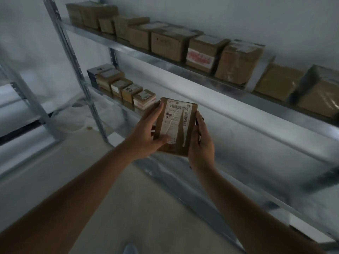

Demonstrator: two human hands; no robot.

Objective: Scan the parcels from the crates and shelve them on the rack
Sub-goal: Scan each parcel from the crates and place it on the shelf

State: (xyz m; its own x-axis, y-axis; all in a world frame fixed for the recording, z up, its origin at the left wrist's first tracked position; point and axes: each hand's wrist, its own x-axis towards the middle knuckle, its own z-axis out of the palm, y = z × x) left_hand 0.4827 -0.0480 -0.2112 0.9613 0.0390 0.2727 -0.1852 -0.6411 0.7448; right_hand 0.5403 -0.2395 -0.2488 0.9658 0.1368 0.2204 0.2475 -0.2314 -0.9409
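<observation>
Rack point(183, 69): grey metal, slotted uprights, against white wall.
Upper shelf point(227, 85): row of brown cardboard boxes point(170, 44), side by side, full width.
Mid shelf point(247, 129): 5 small labelled boxes point(128, 93) at left end, touching; rest bare.
Floor point(128, 198): pale, plain.

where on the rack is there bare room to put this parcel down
Middle shelf: bare from the last small box rightward, just behind the held parcel. Upper shelf is crowded with boxes end to end. Both hands, left and right, grip the parcel.
</observation>
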